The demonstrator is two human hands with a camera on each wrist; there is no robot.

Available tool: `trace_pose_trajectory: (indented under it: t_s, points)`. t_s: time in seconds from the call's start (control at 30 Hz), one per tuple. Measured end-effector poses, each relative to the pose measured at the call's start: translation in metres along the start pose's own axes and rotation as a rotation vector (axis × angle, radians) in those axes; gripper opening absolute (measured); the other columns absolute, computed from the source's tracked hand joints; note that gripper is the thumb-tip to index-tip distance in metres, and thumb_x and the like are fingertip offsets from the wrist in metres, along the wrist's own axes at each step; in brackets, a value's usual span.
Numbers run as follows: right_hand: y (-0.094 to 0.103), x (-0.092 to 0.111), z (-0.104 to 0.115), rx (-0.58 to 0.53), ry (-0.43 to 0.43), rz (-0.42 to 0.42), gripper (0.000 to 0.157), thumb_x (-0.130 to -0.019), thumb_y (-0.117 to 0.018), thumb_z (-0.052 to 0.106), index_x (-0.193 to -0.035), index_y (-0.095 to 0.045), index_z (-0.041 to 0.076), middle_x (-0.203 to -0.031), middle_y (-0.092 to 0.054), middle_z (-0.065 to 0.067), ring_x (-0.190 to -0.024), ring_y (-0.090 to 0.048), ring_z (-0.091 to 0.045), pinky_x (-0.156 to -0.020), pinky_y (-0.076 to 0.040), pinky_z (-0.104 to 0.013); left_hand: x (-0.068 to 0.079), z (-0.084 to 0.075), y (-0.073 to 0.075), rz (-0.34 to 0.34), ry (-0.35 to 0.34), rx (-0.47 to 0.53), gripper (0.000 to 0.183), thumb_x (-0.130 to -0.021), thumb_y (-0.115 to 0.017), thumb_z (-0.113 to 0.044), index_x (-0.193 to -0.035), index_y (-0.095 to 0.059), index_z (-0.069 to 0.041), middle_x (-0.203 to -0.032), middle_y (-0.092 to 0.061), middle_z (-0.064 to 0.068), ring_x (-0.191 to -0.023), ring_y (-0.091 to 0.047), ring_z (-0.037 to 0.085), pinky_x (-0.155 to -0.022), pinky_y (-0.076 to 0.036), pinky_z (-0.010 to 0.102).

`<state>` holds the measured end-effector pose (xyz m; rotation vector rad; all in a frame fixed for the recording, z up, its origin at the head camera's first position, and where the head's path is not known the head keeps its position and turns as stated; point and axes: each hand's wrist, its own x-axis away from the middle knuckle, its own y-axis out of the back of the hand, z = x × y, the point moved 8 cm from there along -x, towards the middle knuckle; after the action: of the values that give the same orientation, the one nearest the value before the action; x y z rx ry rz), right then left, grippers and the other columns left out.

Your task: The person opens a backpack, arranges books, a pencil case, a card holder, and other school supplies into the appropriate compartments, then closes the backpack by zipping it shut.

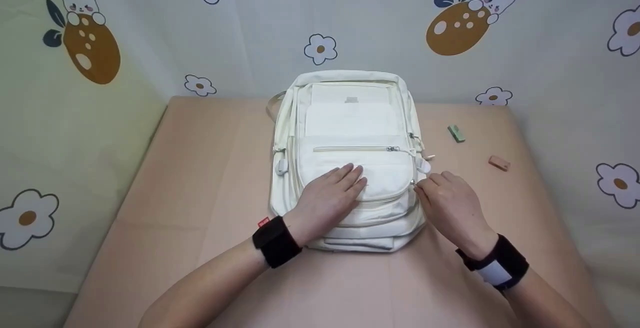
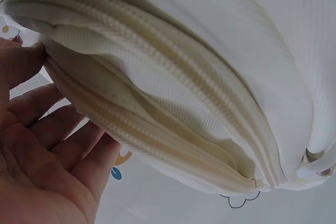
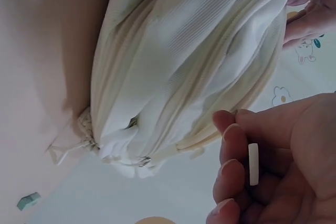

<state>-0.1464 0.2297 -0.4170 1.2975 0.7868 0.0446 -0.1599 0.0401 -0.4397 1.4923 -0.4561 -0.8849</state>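
A cream-white backpack lies on the table with its front facing up. The left hand lies across the lower front pocket, fingers extended over its flap. In the left wrist view, the flap's zippered edge passes between thumb and fingers, and the pocket mouth gapes. By the pocket's right side, the right hand has curled fingers. Its thumb and index finger pinch at the end of the zipper, where the slider is mostly hidden. A small white zipper tab shows against the curled fingers.
To the right of the backpack lie a small green block and a small pink block on the beige tabletop. A printed curtain encloses the table. White charms hang at the bag's sides.
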Motion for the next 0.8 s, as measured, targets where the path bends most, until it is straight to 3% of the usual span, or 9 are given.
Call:
trace_pose_trajectory:
  t_s: [0.27, 0.53, 0.8]
  points:
    - [-0.002, 0.006, 0.026, -0.014, 0.04, 0.065, 0.006, -0.089, -0.074, 0.005, -0.085, -0.07, 0.005, -0.071, -0.056, -0.001, -0.064, -0.048, -0.02, -0.056, -0.037, -0.032, -0.001, 0.0, 0.0, -0.002, 0.004, -0.002, 0.046, -0.105, -0.057, -0.033, -0.145, -0.058, -0.009, -0.154, -0.049, 0.009, -0.143, -0.044, 0.024, -0.115, -0.036, 0.037]
    - [-0.005, 0.008, 0.021, -0.052, -0.018, 0.073, 0.007, -0.091, -0.073, 0.009, -0.086, -0.069, 0.008, -0.071, -0.053, 0.004, -0.065, -0.044, -0.017, -0.057, -0.035, -0.029, 0.004, 0.002, 0.003, -0.01, -0.019, 0.015, 0.049, -0.104, -0.06, -0.033, -0.146, -0.056, -0.009, -0.155, -0.047, 0.01, -0.144, -0.042, 0.025, -0.118, -0.031, 0.035]
    - [-0.005, 0.01, 0.015, -0.065, -0.048, 0.073, 0.011, -0.094, -0.071, 0.012, -0.084, -0.067, 0.011, -0.07, -0.05, 0.007, -0.064, -0.043, -0.016, -0.056, -0.035, -0.028, 0.025, 0.017, 0.009, -0.075, -0.021, 0.042, 0.052, -0.1, -0.066, -0.029, -0.145, -0.056, -0.005, -0.153, -0.049, 0.013, -0.144, -0.043, 0.028, -0.118, -0.031, 0.038]
